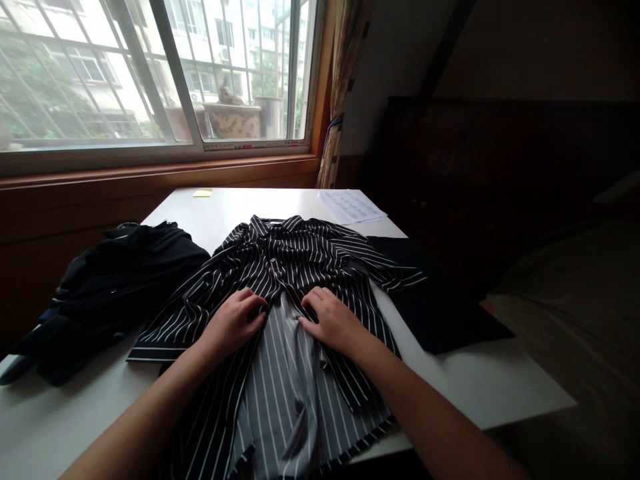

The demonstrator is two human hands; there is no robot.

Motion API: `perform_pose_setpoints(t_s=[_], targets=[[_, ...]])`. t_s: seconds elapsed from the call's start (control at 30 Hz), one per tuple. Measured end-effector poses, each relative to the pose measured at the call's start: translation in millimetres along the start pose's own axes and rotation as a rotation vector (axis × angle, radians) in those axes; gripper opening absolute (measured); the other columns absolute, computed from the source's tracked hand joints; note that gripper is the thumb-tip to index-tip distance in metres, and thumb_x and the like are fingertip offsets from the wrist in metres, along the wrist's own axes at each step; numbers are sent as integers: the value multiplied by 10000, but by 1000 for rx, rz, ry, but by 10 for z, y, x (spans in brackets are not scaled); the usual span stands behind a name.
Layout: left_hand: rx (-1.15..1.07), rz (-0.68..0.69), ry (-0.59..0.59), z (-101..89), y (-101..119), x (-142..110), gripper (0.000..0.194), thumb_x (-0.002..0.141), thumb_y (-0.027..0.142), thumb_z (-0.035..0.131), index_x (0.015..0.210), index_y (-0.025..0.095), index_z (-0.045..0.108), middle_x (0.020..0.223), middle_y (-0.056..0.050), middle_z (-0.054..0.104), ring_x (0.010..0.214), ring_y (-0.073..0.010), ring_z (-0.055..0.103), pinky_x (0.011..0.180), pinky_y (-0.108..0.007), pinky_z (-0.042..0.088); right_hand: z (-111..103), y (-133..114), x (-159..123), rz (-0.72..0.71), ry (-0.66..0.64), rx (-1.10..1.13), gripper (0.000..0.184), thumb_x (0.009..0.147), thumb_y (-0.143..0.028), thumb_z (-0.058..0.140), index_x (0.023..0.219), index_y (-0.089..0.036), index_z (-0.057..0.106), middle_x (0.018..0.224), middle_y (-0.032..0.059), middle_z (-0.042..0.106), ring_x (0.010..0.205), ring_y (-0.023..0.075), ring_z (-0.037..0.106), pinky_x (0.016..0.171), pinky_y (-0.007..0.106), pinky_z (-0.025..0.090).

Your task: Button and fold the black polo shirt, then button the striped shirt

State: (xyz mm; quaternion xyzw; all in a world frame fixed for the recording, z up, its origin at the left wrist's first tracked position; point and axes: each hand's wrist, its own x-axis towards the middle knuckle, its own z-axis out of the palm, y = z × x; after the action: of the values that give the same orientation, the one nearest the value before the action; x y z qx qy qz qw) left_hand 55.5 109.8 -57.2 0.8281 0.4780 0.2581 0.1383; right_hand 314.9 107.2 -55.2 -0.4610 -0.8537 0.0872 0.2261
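Observation:
A black shirt with white stripes (295, 267) lies spread on the white table (500, 387), collar toward the window, its front hanging open so the grey inside shows. My left hand (233, 323) pinches the left front edge of the shirt with its fingers curled. My right hand (333, 320) grips the right front edge just across the gap. Both hands sit near the middle of the shirt, a few centimetres apart.
A heap of black clothing (110, 293) lies at the table's left. A flat black garment (440, 300) lies on the right, partly over the edge. A printed sheet (350, 205) and a yellow sticky note (203, 193) sit at the back near the window.

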Motion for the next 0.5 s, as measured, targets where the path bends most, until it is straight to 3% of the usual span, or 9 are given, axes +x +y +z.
perform_pose_setpoints(t_s=[0.17,0.3,0.5], targets=[[26,38,-16,1,-35,12,156,876,263,588,993,235,686,960,-63,613,878,-216,615,760,-332,514,-48,77,-31,26,40,-5,71,825,-174,644,864,-205,594,898,46,609,898,208,551,854,356,477],[33,45,-31,17,-57,2,107,891,255,579,938,236,673,955,-52,616,886,-211,609,783,-341,512,-89,112,-40,31,55,22,89,823,-137,624,782,-209,590,841,29,616,850,193,554,865,358,463],[-50,8,12,32,-70,-13,88,893,270,583,858,221,647,921,-44,638,845,-199,612,750,-323,504,-171,76,-26,54,109,205,92,817,-143,632,760,-209,604,825,16,625,818,180,566,854,359,454]])
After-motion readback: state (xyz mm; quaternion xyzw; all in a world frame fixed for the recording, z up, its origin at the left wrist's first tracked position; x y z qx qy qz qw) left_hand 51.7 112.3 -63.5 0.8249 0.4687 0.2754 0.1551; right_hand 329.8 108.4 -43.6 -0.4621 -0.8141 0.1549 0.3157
